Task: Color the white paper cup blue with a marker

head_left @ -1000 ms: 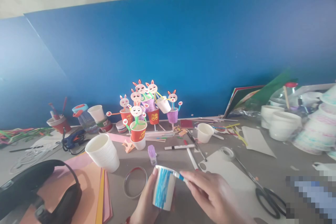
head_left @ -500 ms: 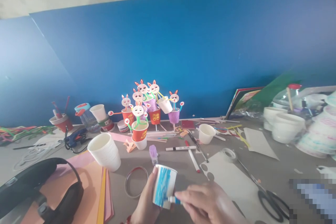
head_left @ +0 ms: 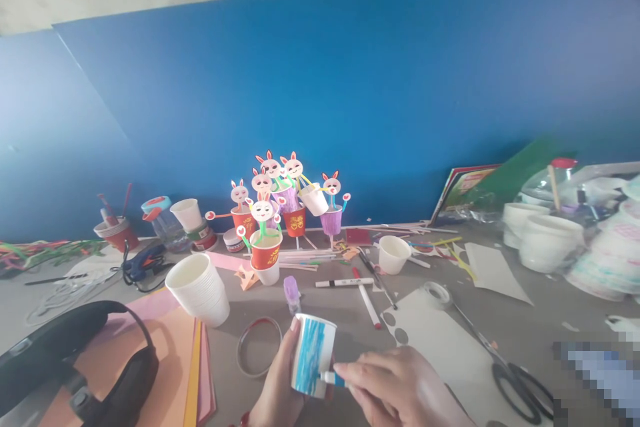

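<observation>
A white paper cup (head_left: 326, 347), its side partly streaked with blue, tilts in my left hand (head_left: 280, 380); the thumb lies along its left side. My right hand (head_left: 390, 383) pinches a blue marker (head_left: 334, 379), whose tip end is at the lower part of the cup's coloured side. Just behind the cup a purple-topped glue bottle (head_left: 292, 295) lies on the table. To the left of the cup is a roll of tape (head_left: 259, 347). A black-and-white marker (head_left: 344, 283) and a red-capped marker (head_left: 367, 303) lie farther back.
Rabbit-faced cup figures (head_left: 265, 247) stand near the blue wall (head_left: 320, 93). On the left are a cup stack (head_left: 200, 290), coloured paper (head_left: 175, 360) and a black headset-like object (head_left: 125, 367). Scissors (head_left: 520, 387), cut white paper (head_left: 425, 320) and a white cup (head_left: 393, 255) are on the right.
The blue marker and my right hand have shifted very slightly against the cup's side. My left hand keeps the cup in nearly the same place.
</observation>
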`<state>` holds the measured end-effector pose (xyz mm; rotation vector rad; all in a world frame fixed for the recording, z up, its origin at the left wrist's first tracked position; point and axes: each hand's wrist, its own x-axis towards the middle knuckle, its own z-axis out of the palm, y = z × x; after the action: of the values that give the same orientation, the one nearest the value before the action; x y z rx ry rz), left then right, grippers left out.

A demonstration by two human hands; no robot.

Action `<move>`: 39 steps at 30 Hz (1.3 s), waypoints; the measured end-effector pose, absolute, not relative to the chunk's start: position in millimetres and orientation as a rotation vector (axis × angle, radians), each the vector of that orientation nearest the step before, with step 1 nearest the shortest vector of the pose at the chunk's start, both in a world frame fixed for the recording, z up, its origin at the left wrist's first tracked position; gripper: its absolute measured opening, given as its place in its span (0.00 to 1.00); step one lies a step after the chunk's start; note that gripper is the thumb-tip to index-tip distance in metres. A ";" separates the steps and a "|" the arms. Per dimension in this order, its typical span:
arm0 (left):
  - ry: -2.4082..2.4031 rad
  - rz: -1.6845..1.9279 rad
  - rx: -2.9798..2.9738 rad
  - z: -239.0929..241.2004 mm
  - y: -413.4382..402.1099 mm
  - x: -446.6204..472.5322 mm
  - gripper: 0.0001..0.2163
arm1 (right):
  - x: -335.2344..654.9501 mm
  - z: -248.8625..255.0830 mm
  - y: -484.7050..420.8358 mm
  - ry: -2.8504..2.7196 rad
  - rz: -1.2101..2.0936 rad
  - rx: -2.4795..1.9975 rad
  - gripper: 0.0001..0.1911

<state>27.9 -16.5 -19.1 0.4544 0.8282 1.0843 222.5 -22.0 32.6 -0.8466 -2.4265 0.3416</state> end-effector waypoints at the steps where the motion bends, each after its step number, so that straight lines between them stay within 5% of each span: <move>1: 0.835 1.083 0.467 -18.0 -16.6 28.1 0.28 | 222.5 32.9 -22.3 -2.438 0.345 -0.844 0.15; 39: 0.757 1.110 0.590 -22.3 -12.8 30.3 0.30 | 229.6 25.8 -9.8 -2.249 0.411 -0.941 0.14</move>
<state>30.3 -12.8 -22.3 0.5900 0.7575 1.1098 229.6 -9.8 25.8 -0.9409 -2.2487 0.4105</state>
